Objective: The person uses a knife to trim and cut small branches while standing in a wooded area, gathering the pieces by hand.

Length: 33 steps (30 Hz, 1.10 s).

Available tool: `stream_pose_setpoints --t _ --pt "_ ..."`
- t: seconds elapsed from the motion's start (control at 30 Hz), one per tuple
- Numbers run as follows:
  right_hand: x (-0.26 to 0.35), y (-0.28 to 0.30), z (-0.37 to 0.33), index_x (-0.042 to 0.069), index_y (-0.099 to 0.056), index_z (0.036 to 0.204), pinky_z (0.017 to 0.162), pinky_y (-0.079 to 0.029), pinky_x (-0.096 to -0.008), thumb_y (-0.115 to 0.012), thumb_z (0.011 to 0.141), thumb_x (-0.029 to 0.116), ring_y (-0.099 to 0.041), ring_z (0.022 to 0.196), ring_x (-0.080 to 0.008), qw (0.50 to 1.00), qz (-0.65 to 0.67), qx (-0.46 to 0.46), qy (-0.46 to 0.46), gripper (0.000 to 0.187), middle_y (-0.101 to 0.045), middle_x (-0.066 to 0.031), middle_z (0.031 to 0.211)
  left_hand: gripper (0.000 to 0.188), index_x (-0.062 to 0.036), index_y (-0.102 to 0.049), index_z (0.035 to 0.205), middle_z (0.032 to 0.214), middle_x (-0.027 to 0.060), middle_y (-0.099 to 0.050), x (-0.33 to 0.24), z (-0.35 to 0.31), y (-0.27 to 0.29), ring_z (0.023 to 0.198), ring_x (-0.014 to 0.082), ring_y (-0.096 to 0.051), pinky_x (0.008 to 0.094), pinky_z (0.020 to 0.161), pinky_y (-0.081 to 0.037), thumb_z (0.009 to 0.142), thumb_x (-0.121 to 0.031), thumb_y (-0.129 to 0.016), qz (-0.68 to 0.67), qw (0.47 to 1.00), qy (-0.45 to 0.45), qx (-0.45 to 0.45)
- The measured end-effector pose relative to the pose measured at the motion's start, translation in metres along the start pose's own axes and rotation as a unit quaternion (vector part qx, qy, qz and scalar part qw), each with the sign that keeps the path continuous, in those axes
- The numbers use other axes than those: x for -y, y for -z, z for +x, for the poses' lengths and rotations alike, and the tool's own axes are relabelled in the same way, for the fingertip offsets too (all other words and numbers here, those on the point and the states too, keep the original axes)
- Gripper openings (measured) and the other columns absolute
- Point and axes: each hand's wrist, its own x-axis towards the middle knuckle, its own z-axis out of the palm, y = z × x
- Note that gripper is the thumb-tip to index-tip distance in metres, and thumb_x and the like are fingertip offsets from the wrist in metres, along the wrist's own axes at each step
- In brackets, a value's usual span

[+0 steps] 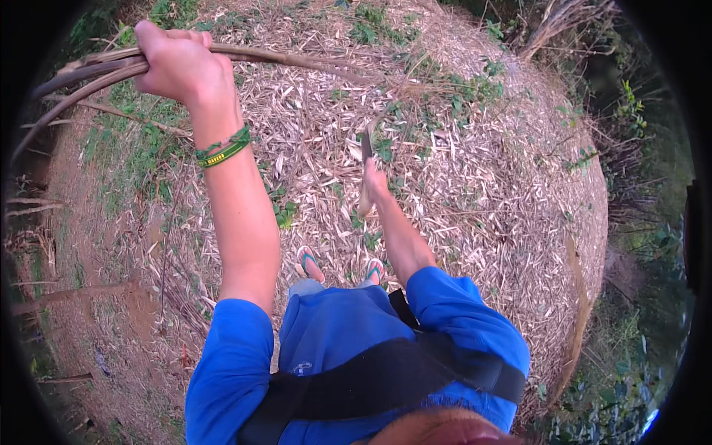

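This is an outdoor spot, a rough patch of ground at the edge of a thicket. Dry, pale leaf litter covers most of it, with low green weeds pushing through in scattered tufts. On the left, bare brown soil shows between fallen sticks. Dark, leafy bushes crowd the right side, and a tangle of dry branches stands at the upper right, in daylight.

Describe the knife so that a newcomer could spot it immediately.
Find the blue shirt, then follow the bare right forearm up to the right hand. The knife is gripped there, its straight dark blade standing out against pale, dry ground litter.
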Motion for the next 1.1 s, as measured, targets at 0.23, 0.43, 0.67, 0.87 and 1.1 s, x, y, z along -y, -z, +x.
stream_pose_setpoints --t 0.23,0.43,0.67,0.87,1.1 --pt "0.021 0.039 -0.077 -0.008 -0.065 0.08 0.061 -0.045 -0.0398 -0.05 0.089 0.067 -0.056 0.063 -0.0212 0.99 0.071 0.115 -0.038 0.077 -0.062 -0.0127 0.068 0.049 -0.017 -0.02 0.06 0.052 -0.0046 -0.016 -0.012 0.035 0.088 0.048 0.0109 -0.014 0.0306 0.051 -0.019 0.102 -0.028 -0.042 -0.017 0.994 0.019 0.103" --pt "0.065 0.117 -0.085 -0.001 -0.062 0.075 0.054 -0.045 -0.0358 -0.049 0.093 0.062 -0.056 0.058 -0.017 0.985 0.096 0.094 0.107 0.067 -0.059 -0.0093 0.063 0.046 -0.0154 -0.027 0.065 0.053 -0.0042 -0.02 -0.02 0.04 0.125 0.048 0.011 -0.015 0.03 0.052 -0.02 0.105 -0.035 -0.033 -0.118 0.928 0.094 0.342" --pt "0.273 0.216 -0.131 0.008 -0.054 0.072 0.046 -0.047 -0.0322 -0.038 0.098 0.056 -0.054 0.053 -0.0132 0.895 0.174 0.053 0.406 0.057 -0.056 -0.0037 0.063 0.045 -0.0141 -0.027 0.065 0.051 -0.0034 -0.022 -0.023 0.025 0.163 0.047 0.0116 -0.016 0.0312 0.051 -0.021 0.106 -0.033 -0.032 -0.146 0.885 0.117 0.427" --pt "0.386 0.247 -0.185 0.004 -0.052 0.078 0.041 -0.043 -0.0307 -0.035 0.1 0.055 -0.053 0.049 -0.0132 0.652 0.434 0.072 0.617 0.058 -0.056 -0.0039 0.059 0.045 -0.0144 -0.028 0.065 0.051 -0.0041 -0.021 -0.032 0.018 0.167 0.046 0.0111 -0.016 0.0311 0.05 -0.021 0.106 -0.032 -0.032 -0.127 0.896 0.096 0.414" --pt "-0.078 0.08 0.014 -0.003 -0.063 0.114 0.074 -0.048 -0.0463 -0.043 0.093 0.063 -0.062 0.085 -0.0288 0.983 0.01 0.18 -0.045 0.073 -0.066 -0.0168 0.097 0.044 -0.0151 -0.029 0.066 0.051 -0.0046 -0.02 -0.023 0.016 0.117 0.046 0.011 -0.015 0.0299 0.05 -0.021 0.106 -0.034 -0.033 -0.153 0.904 0.082 0.391"
